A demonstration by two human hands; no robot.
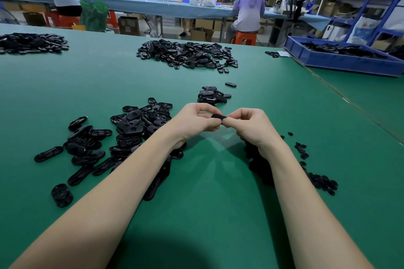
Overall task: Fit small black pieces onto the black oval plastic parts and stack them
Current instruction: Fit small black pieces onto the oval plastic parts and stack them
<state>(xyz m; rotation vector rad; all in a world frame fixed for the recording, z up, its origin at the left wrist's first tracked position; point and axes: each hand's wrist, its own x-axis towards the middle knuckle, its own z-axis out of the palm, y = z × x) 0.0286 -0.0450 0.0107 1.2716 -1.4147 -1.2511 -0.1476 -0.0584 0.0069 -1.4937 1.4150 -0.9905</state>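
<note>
Black oval plastic part (219,117) pinched between left hand (197,120) and right hand (247,125) above green bench (207,203), both grips clenched on it; fitting step underway; next, probably stack on finished pile (211,94).

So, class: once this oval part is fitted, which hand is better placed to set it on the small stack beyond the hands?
Probably the left hand: the stack lies just beyond its knuckles.
</note>
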